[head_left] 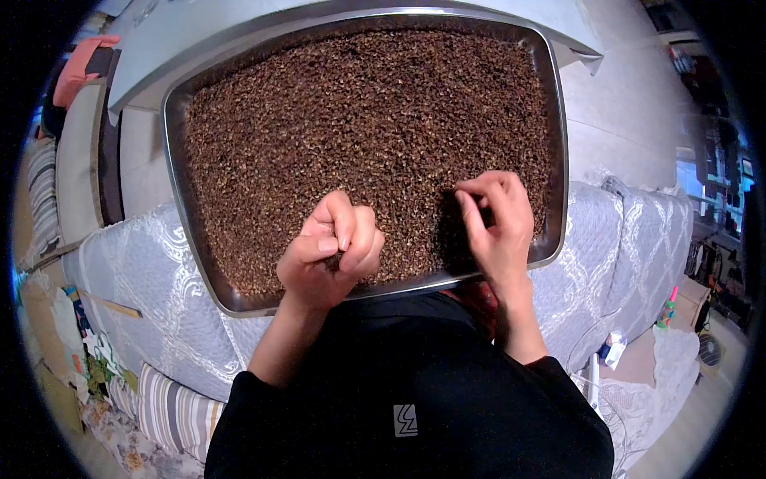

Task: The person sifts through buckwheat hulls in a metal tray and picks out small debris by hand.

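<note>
A large metal tray [563,160] holds a wide layer of small dark brown, dried pieces [359,120]. Over the tray's near left part is my left hand [333,247], turned palm up, its fingers curled round some of the brown pieces, a few of which show between thumb and fingers. To the right, my right hand [496,211] hovers above the layer near the tray's near right side. Its fingers are bent, with thumb and index fingertip apart, and nothing can be seen between them.
Beyond the tray runs a white table edge [144,72]. A grey patterned cover [144,271] lies beneath and around the tray. At the lower left is a striped cushion [177,407]; a green bottle with a pink top [668,308] stands at the right.
</note>
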Demonstrator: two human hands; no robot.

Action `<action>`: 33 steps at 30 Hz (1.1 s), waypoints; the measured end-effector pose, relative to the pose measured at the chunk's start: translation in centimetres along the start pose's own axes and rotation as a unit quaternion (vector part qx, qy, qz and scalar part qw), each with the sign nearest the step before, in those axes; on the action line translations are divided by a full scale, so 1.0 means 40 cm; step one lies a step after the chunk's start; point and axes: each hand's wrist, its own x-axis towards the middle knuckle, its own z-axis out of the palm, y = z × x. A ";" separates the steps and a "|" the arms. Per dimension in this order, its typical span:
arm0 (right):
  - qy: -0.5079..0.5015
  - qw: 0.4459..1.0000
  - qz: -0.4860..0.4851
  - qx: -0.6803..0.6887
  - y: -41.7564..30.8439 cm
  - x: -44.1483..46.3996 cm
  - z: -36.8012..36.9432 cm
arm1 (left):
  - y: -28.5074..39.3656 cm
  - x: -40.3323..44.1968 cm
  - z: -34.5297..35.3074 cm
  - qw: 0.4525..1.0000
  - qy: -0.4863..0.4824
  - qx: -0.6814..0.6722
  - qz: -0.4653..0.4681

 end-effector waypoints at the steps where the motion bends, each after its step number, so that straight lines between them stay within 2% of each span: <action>1: 0.003 1.000 -0.004 -0.011 0.006 0.009 0.005 | -0.002 0.001 0.002 1.000 -0.010 0.007 0.006; 8: -0.030 0.995 -0.055 -0.073 -0.013 0.061 0.055 | -0.014 -0.001 0.003 1.000 -0.011 0.021 -0.015; 11: -0.035 0.998 -0.048 -0.032 -0.014 0.063 0.048 | -0.011 -0.006 0.001 1.000 0.018 -0.013 -0.017; 15: -0.044 0.981 0.069 0.178 0.026 0.054 0.032 | -0.007 0.002 0.015 0.996 0.078 -0.033 -0.014; 16: -0.067 0.961 0.123 0.237 0.028 0.052 0.023 | -0.007 0.004 0.016 0.995 0.091 -0.034 -0.014; 18: -0.119 0.888 0.262 0.360 0.008 0.062 -0.007 | -0.017 0.010 0.011 0.995 0.092 -0.023 -0.025; 21: -0.135 0.792 0.321 0.502 0.011 0.057 -0.018 | -0.030 0.020 0.006 0.996 0.075 -0.020 -0.041; 27: -0.156 0.706 0.358 0.590 -0.017 0.051 -0.012 | -0.037 0.025 0.024 0.969 0.174 0.154 -0.083; 30: -0.218 0.674 0.347 0.615 -0.034 0.036 -0.002 | -0.050 0.025 0.032 0.931 0.206 0.294 -0.067; 33: -0.246 0.600 0.379 0.660 -0.062 0.014 0.019 | -0.063 0.026 0.025 0.881 0.213 0.421 -0.032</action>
